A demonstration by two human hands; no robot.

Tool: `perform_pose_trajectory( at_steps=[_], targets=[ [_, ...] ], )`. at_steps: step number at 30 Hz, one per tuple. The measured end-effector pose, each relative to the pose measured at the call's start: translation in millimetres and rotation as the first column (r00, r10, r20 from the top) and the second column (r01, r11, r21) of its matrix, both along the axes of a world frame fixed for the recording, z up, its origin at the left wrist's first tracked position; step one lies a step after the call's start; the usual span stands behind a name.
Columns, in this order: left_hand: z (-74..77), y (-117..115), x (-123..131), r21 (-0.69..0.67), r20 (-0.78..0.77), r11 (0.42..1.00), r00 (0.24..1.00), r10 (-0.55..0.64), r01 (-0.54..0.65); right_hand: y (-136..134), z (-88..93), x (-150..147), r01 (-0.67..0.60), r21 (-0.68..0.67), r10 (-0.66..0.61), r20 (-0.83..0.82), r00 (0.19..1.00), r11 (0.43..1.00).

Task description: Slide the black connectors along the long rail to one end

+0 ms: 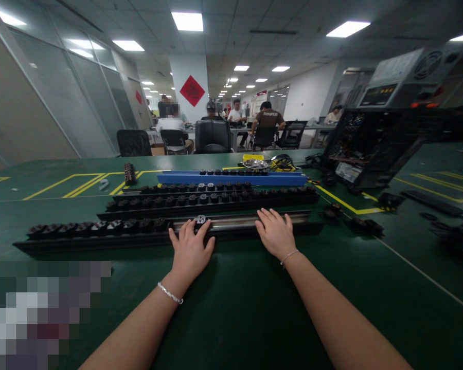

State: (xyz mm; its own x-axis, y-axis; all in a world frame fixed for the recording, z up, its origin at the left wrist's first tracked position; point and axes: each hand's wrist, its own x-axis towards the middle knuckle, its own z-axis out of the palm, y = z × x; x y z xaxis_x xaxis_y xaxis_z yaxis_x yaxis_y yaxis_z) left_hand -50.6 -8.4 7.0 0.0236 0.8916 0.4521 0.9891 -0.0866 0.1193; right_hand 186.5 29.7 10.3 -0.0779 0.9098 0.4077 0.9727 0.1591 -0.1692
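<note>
Near rail, on the bench: left stretch lined with black parts; right stretch largely bare metal, so I judge it part-filled. One silver-topped part: at my left fingers, grip impossible to tell. My right fingers: extended over the bare stretch, grasping nothing.

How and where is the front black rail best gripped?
Probably at both ends, coming from left and right, since the front black rail is long. Its right end is bare; black parts reach near the left end, so grip low there.
</note>
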Motion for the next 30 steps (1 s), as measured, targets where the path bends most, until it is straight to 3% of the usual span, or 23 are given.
perform_pose_trajectory(
  at_steps=[30],
  targets=[
    [-2.5, -0.8, 0.7, 0.024, 0.015, 0.992, 0.992, -0.125, 0.125, -1.3, 2.4, -1.3, 0.018, -0.019, -0.018, 0.009, 1.0, 1.0]
  ],
)
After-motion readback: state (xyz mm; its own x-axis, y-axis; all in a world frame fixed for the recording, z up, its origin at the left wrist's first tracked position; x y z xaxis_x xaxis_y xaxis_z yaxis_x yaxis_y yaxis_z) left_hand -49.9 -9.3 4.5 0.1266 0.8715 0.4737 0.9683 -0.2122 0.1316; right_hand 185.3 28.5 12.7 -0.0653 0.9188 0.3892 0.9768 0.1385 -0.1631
